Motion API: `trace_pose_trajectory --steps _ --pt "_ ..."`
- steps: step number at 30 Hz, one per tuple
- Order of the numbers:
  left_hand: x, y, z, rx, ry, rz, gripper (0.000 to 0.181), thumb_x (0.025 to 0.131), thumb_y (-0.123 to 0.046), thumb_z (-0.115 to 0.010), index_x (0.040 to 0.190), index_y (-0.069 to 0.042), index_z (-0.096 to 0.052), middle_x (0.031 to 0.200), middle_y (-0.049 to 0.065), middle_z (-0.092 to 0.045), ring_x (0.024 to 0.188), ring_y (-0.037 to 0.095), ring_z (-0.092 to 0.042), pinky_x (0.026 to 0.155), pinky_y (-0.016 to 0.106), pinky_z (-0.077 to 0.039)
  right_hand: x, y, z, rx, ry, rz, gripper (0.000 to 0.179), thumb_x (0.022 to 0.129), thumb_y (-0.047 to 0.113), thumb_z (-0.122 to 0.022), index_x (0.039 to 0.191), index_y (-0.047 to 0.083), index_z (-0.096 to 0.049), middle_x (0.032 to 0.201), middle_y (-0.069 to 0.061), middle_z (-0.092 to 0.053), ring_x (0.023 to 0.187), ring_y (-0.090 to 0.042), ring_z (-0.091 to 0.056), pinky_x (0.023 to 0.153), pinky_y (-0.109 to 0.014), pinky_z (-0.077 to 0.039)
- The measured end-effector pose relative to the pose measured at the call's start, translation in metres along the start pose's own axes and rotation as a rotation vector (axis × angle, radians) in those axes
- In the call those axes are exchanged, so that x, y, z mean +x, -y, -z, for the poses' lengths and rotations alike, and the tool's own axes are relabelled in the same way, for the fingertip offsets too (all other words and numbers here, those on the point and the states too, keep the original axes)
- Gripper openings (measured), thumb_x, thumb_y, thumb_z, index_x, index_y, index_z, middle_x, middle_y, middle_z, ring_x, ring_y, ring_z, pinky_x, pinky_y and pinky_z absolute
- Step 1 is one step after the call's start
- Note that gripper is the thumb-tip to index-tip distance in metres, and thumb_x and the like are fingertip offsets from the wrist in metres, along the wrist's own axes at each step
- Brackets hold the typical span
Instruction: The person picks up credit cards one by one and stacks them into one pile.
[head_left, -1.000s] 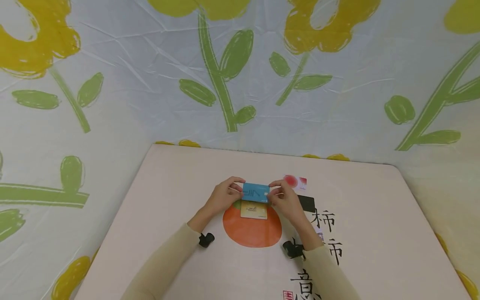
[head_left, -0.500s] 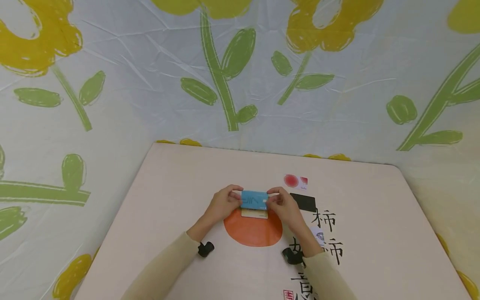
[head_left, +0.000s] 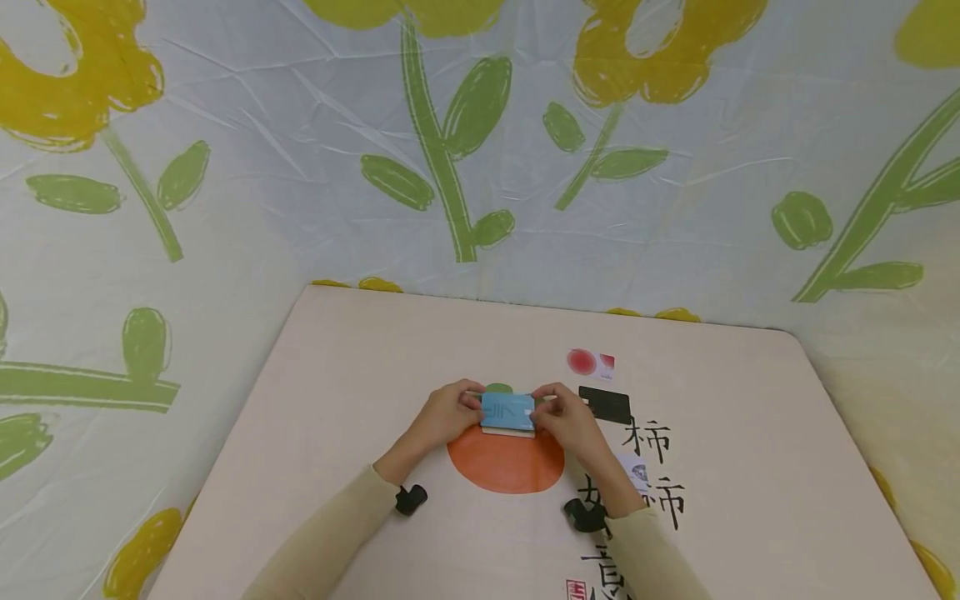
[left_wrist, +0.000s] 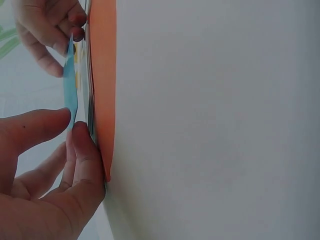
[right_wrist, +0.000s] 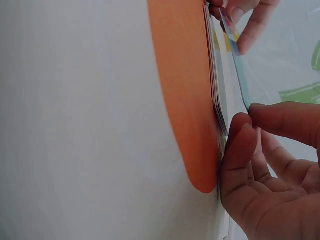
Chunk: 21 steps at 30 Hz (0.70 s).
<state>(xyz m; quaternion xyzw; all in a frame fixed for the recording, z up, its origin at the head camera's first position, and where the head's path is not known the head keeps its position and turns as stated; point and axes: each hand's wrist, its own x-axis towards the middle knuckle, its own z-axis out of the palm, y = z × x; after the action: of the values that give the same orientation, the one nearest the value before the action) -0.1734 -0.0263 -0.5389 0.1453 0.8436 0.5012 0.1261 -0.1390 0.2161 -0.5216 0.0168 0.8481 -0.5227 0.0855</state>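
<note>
One thumb and bent fingers of the left hand (head_left: 448, 412) pinched the left end of the blue card (head_left: 507, 411), whose long axis ran from hand to hand, neither being nearer, just above a stack of cards (right_wrist: 215, 80) on the orange persimmon print (head_left: 506, 467), a gap showing between; the right hand (head_left: 562, 414) pinched the right end, a black card (head_left: 609, 406) lying beyond

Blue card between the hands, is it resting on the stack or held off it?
Held off it: both hands pinch the blue card, and the wrist views show a gap between it and the stack.
</note>
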Motion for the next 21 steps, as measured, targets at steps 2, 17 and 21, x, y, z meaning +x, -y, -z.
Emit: trace_pose_trajectory --steps 2,17,21 --pt "-0.0001 -0.0002 0.0003 0.011 0.013 0.005 0.037 0.088 -0.011 -0.072 0.124 -0.008 -0.066 0.094 -0.003 -0.070 0.087 0.013 -0.067 0.084 0.038 -0.054 -0.0002 -0.0009 0.0000 -0.011 0.007 -0.009 0.026 0.093 0.005 -0.066 0.119 0.006 -0.061 0.090 -0.008 -0.064 0.079 -0.026 -0.061 0.071 -0.034 -0.054" --pt "0.0006 -0.0014 0.0000 0.047 0.083 0.023 0.037 0.089 -0.013 -0.072 0.125 -0.006 -0.065 0.096 -0.003 -0.068 0.090 0.015 -0.066 0.082 0.036 -0.054 0.0006 -0.0042 0.0014 -0.039 0.026 -0.005 0.024 0.095 0.006 -0.067 0.118 0.003 -0.063 0.091 -0.009 -0.062 0.079 -0.024 -0.061 0.070 -0.032 -0.054" --pt "0.0006 -0.0032 -0.0007 0.063 0.096 0.018 0.037 0.090 -0.011 -0.072 0.125 -0.003 -0.064 0.097 -0.001 -0.068 0.091 0.017 -0.066 0.082 0.036 -0.054 0.0007 -0.0039 0.0014 -0.034 0.033 -0.014 0.024 0.095 0.006 -0.067 0.118 0.002 -0.063 0.090 -0.009 -0.062 0.077 -0.024 -0.062 0.070 -0.032 -0.054"
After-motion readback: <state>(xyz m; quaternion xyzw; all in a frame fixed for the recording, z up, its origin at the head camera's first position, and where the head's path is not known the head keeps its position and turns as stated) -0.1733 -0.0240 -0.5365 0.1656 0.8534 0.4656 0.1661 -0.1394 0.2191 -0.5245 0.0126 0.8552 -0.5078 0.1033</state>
